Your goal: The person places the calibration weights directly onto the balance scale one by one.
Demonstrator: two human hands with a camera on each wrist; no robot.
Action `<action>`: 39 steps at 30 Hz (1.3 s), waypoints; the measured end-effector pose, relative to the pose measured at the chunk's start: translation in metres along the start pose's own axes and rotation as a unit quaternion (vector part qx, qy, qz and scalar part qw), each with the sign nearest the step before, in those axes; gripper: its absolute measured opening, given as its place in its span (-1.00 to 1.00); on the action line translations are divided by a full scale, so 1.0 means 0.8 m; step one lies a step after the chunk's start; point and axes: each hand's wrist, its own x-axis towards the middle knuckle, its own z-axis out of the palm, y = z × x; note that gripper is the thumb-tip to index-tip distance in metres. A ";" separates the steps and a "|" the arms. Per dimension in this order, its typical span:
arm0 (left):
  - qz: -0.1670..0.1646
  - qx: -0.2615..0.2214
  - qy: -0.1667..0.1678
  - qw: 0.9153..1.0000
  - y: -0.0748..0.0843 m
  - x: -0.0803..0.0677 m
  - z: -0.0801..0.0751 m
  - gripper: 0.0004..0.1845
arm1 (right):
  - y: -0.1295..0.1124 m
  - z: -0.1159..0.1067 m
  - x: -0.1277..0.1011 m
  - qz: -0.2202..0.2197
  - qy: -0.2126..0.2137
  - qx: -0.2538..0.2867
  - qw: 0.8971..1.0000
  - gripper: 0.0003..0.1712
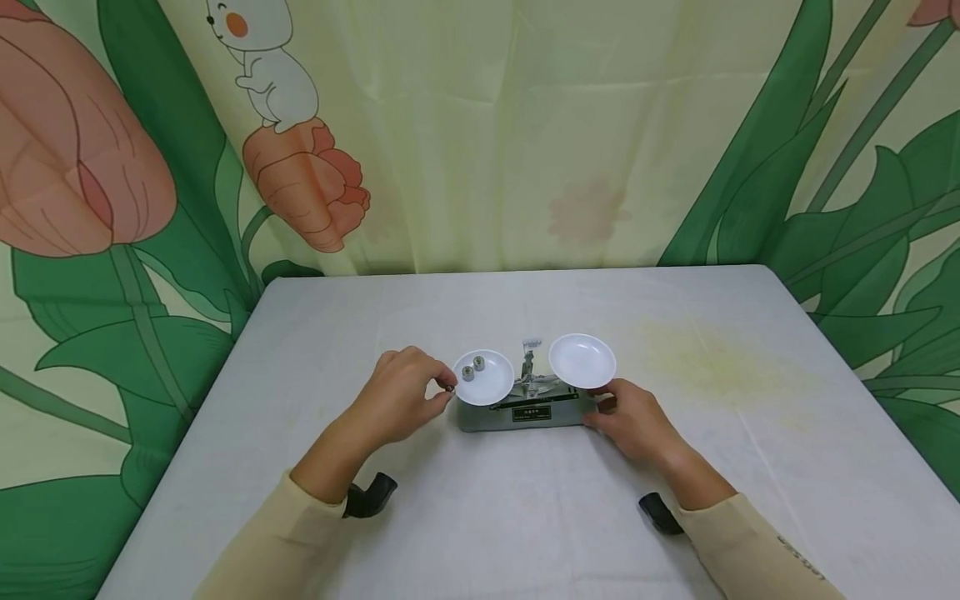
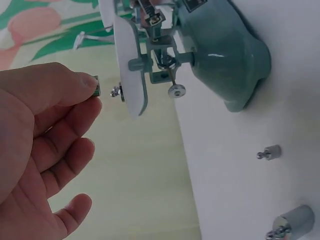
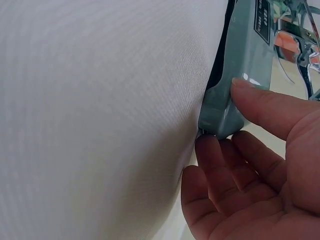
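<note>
A green-grey balance scale (image 1: 491, 418) stands on the white table, a round white pan on each side. Two small metal weights (image 1: 478, 363) sit on its left pan (image 1: 495, 386); the right pan (image 1: 582, 361) holds nothing. Beside the left pan's rim, my left hand (image 1: 402, 395) pinches a small metal weight (image 2: 97, 86) between thumb and fingertip, mostly covered by them. My right hand (image 1: 633, 419) grips the right end of the scale's base (image 3: 245, 65), thumb on its front face and fingers at its end.
On the table left of the scale stand a small weight (image 2: 271, 152) and a larger weight (image 2: 300, 222), both hidden in the head view behind my left hand. Black wrist pieces (image 1: 371, 496) show below both sleeves. A printed curtain (image 1: 487, 150) hangs behind the table (image 1: 525, 517).
</note>
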 end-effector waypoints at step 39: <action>0.033 0.044 -0.039 0.998 0.017 0.054 0.021 -0.85 | 0.000 0.001 0.002 0.001 0.000 -0.003 1.000 -0.41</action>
